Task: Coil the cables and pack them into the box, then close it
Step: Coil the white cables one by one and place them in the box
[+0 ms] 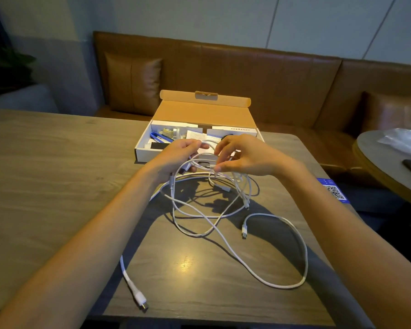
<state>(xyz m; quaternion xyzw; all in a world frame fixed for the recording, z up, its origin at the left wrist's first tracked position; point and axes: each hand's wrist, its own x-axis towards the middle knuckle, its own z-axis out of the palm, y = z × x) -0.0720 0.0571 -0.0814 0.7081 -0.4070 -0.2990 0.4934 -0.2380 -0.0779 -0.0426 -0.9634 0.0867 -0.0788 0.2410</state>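
Note:
A tangle of white cables (214,210) lies on the wooden table (45,162), with loops trailing toward me and loose plugs at the near left and centre. My left hand (176,160) grips a bundle of cable loops just above the table. My right hand (244,155) pinches a strand beside it, fingers spread. Just behind both hands sits the flat cardboard box (142,150), white outside and brown inside. Its lid (204,112) stands open toward the sofa. The box holds small items, among them a blue tool and paper leaflets.
A blue card with a QR code (333,189) lies at the table's right edge. A brown leather sofa (259,74) with cushions runs behind the table. A second round table (370,157) at the right carries a plastic bag and a dark phone.

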